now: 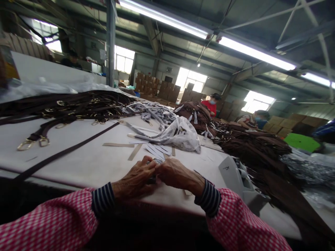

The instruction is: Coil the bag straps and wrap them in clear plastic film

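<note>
My left hand (pixel 136 178) and my right hand (pixel 179 174) meet near the table's front edge. Between them is a small wrapped bundle (pixel 157 160), greyish and mostly hidden by the fingers. Both hands have their fingers closed around it. Just beyond them lie white paper strips (pixel 156 150) and beige strips (pixel 135 152). A clear plastic bag (pixel 184 134) with wrapped straps stands behind the strips. One dark strap (pixel 78 144) runs diagonally across the white table (pixel 89 167) at the left.
Dark straps with metal clasps (pixel 91 104) are heaped at the back left. Brown material (pixel 251 143) is piled at the right, behind a grey-white device (pixel 232 176). Two people (pixel 211 104) are at the far side, another at the back left. Cardboard boxes (pixel 167 91) are stacked behind.
</note>
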`<state>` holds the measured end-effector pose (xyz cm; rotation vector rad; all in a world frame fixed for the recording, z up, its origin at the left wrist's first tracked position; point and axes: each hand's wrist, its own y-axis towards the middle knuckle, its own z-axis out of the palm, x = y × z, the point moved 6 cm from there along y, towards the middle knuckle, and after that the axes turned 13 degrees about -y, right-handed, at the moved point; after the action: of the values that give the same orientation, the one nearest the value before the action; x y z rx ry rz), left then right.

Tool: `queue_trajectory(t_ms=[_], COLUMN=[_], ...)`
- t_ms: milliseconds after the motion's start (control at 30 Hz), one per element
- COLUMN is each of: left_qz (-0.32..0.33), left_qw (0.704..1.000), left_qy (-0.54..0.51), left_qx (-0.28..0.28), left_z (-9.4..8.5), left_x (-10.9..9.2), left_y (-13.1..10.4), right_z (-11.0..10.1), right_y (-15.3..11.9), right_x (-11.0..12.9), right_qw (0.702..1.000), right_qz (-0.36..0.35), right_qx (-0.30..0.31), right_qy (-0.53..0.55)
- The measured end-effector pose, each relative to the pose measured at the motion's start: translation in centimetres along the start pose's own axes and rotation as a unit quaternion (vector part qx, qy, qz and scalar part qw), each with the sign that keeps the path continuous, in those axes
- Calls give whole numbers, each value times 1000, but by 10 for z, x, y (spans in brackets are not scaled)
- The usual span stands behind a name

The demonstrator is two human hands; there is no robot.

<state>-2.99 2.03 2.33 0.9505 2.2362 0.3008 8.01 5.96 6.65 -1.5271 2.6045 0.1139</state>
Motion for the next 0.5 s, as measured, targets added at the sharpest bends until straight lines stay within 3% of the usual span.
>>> queue_trajectory(t_ms=[200,367,500], left_qz=[0,33,-3], left_qw=[1000,999,1000], left_qy=[-9,-28,-22], left_qx=[-26,-17,-2], left_z=[-4,-20,-34], left_x=[-6,-33,-48], left_y=[3,4,7], right_z=[-13,-31,-42], right_y=[-3,-29,-43], right_x=[9,29,33], right_qw=[999,988,985], right_qz=[-11,-66,-70], right_qx=[-12,-99,-132], right_qy=[-50,-98,-90])
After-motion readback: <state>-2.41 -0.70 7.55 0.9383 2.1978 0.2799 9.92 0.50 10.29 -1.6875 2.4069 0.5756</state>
